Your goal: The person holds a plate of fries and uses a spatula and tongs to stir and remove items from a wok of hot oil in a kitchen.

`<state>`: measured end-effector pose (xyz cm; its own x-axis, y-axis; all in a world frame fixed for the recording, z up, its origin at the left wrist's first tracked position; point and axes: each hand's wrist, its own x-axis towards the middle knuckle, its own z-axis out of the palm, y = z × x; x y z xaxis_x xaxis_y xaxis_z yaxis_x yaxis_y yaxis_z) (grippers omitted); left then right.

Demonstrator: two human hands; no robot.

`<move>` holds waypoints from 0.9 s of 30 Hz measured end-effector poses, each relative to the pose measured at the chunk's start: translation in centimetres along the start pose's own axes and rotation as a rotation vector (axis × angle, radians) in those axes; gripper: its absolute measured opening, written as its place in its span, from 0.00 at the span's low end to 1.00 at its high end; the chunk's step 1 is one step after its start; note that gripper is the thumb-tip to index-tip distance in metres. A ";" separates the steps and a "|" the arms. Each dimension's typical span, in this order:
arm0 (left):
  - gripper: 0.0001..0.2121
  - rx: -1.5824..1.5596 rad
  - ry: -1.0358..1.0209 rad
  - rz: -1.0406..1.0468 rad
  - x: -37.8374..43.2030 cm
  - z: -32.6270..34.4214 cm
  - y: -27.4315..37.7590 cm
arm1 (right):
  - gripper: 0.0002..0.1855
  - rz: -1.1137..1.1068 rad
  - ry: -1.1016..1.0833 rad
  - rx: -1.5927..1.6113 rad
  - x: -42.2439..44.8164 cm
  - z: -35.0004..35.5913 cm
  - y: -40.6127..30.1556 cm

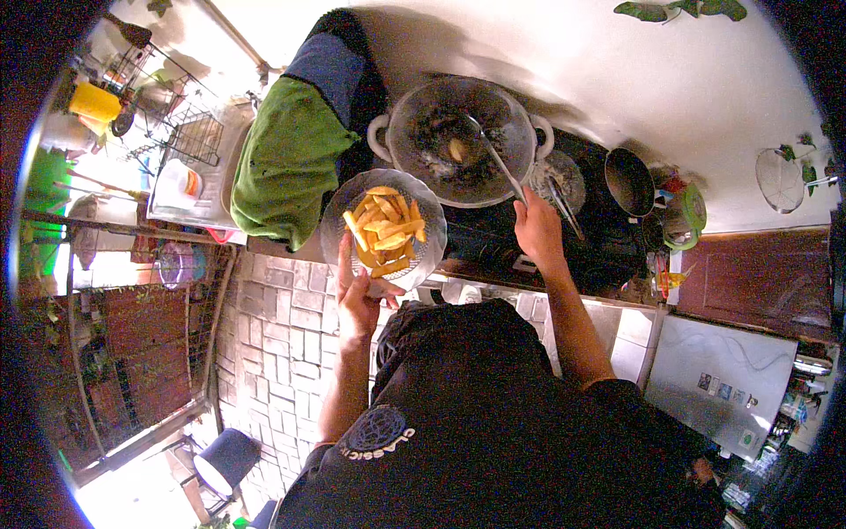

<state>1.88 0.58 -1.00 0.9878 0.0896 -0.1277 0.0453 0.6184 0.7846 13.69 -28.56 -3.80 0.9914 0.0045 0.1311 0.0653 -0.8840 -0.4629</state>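
My left hand (360,297) holds a clear glass bowl (433,231) from below and its near side. Thick potato fries (386,228) lie heaped in it. In my right hand (538,228) is the handle of a long metal utensil (496,155), whose far end reaches into a large two-handled wok (416,172) on the black stove. One potato piece (457,150) lies inside the wok. Right of the wok, metal tongs (563,205) rest across a round dish (572,175) with pale, floury-looking contents.
Green and dark cloths (287,159) lie left of the wok, beside a steel sink (231,159) and a wire dish rack (195,135). A small dark pan (628,182) and a green-rimmed container (691,215) stand at the right. Behind the stove is a pale wall (568,59).
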 end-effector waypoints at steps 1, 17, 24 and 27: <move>0.32 0.025 0.020 0.005 0.0 0.2 0.0 | 0.17 0.000 0.000 -0.001 0.1 -0.3 -0.1; 0.32 0.083 0.004 -0.048 0.0 0.3 0.4 | 0.16 0.043 -0.111 -0.117 -0.3 -1.6 2.1; 0.32 0.084 0.041 -0.048 0.1 0.1 0.0 | 0.17 0.125 -0.155 -0.085 0.2 -1.2 1.6; 0.32 0.085 0.037 -0.043 0.2 0.1 -0.3 | 0.17 0.004 -0.061 -0.044 -0.2 -1.0 1.7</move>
<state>2.04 0.38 -1.18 0.9784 0.0943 -0.1837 0.1018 0.5539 0.8264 13.52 -30.57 -3.77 0.9968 0.0285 0.0748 0.0576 -0.9040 -0.4237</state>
